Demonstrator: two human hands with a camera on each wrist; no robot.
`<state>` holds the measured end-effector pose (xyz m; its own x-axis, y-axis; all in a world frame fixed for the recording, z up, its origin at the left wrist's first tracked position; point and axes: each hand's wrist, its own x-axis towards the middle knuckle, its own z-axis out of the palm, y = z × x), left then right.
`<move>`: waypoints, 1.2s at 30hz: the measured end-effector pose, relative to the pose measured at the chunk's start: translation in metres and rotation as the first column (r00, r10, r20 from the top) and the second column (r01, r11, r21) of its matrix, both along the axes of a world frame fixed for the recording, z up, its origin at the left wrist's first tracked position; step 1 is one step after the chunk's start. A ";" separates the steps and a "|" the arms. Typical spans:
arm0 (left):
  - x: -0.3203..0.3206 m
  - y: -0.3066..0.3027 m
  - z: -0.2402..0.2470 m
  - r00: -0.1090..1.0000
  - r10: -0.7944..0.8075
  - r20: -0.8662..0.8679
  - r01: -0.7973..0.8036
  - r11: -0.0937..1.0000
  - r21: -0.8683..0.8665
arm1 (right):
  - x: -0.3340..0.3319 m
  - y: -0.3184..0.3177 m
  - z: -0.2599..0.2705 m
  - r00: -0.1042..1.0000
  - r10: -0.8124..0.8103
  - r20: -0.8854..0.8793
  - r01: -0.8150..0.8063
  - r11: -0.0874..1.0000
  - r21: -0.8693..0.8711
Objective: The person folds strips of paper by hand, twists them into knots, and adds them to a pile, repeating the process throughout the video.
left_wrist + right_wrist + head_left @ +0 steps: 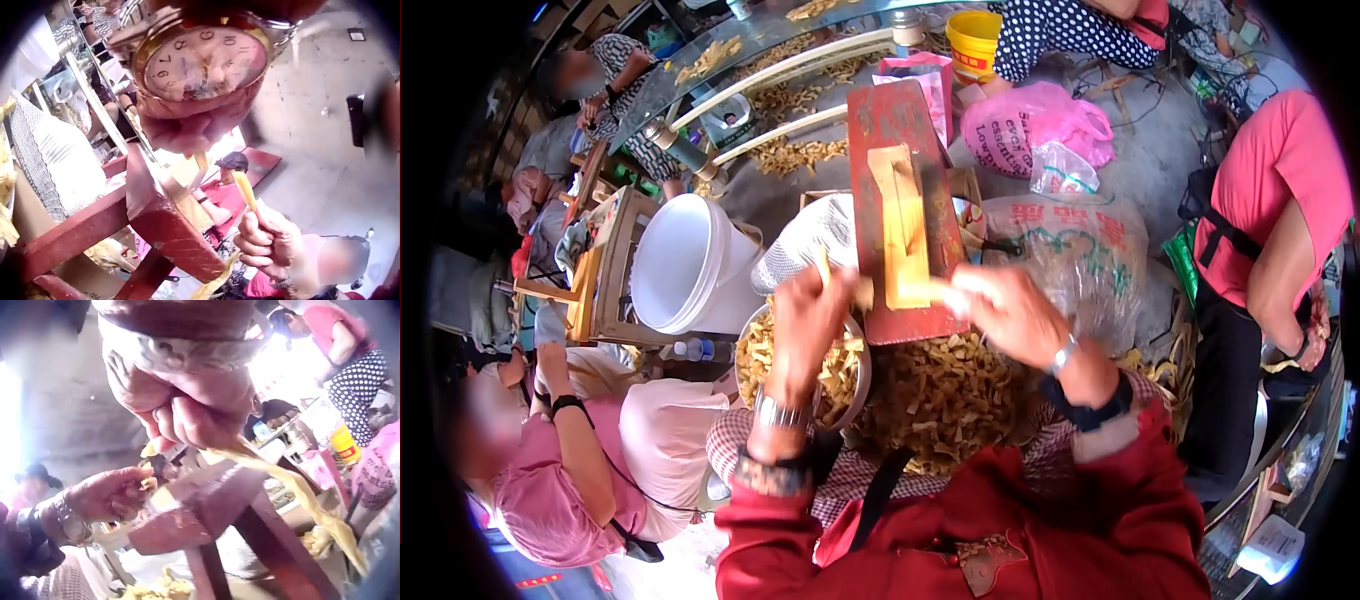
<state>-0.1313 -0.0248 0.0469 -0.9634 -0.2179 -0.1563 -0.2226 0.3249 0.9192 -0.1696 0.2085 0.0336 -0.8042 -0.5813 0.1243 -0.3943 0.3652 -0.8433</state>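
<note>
A red wooden bench (870, 120) carries a pale yellow block (907, 235) in the head view. My left hand (805, 325) is at the bench's left side, pinching a small yellow piece (825, 270). On the other side my right hand (1015, 315) is curled beside the block's near end. From that right hand (194, 425) a long yellow strip (300, 487) trails down in the right wrist view. The left wrist view shows a yellow piece (245, 189) sticking up from its fingers. Below the bench lies a heap of yellow pieces (950, 390).
A round container (865, 385) of yellow pieces stands left of the heap. Farther left are a white bucket (675, 265) and a seated person in pink (575, 460). Plastic bags (1080, 250) lie to the right, near another person's leg (1280, 230). A glass table (650, 100) is beyond.
</note>
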 end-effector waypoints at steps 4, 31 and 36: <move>0.069 -0.006 -0.002 0.911 -0.300 0.282 0.253 0.948 0.192 | 0.044 -0.010 0.012 0.965 0.258 -0.055 -0.262 0.960 -0.096; 0.010 0.072 -0.037 0.923 -0.133 -0.361 -0.244 0.522 -0.817 | 0.141 -0.042 -0.036 0.759 0.644 -0.099 -0.650 0.737 -0.185; 0.027 0.084 -0.030 0.954 -0.087 -0.286 -0.193 0.551 -0.812 | 0.137 -0.037 -0.030 0.827 0.532 -0.180 -0.562 0.783 -0.268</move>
